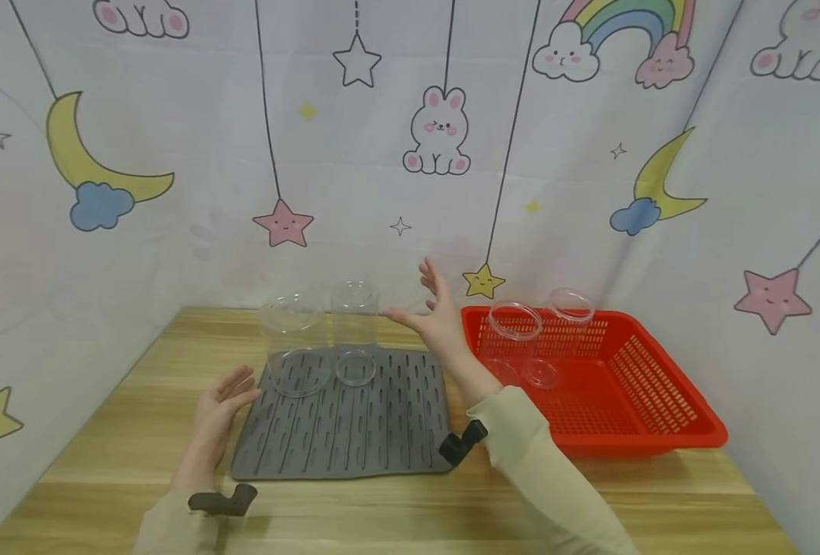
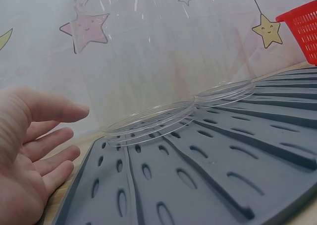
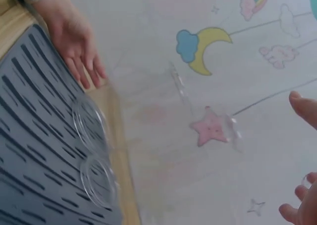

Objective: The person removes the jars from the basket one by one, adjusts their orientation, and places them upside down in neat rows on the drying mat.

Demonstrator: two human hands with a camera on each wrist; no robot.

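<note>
Two clear plastic cylinders stand upright on a grey ridged drying mat, the wider cylinder to the left of the narrower cylinder. My left hand hovers at the mat's left edge, beside the wider cylinder, fingers relaxed and apart from it. In the left wrist view the thumb and fingers show nothing between them. To the right of the narrower cylinder, my right hand is raised with thumb and fingers spread, holding nothing. Its thumb points toward that cylinder.
A red plastic basket sits at the right of the wooden table. Inside it stand a front clear cylinder and a rear clear cylinder. A cartoon-printed white curtain rises behind the table.
</note>
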